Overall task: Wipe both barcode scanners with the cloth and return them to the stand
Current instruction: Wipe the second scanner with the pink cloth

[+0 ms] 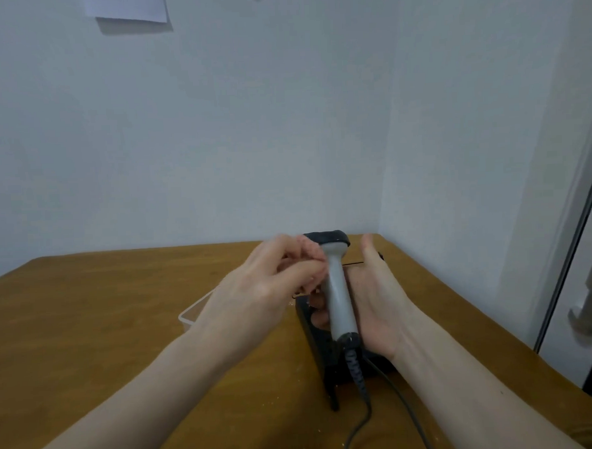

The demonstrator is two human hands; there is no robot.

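A grey barcode scanner (337, 290) with a black head stands upright over the black stand (317, 353) on the wooden table. My right hand (378, 302) grips its handle from the right, with the fingertips showing on the left side. My left hand (266, 285) pinches a small pink cloth (309, 248) against the scanner's neck, just under the head. The scanner's dark cable (360, 420) runs down to the table's front edge. A second cable (406, 405) lies beside it. I do not see a second scanner; a small dark part (380, 255) peeks out behind my right hand.
A clear plastic container (190, 317) sits on the table left of the stand, mostly hidden by my left arm. The wall corner is close behind the table. A door with a metal handle (584, 315) stands at the right.
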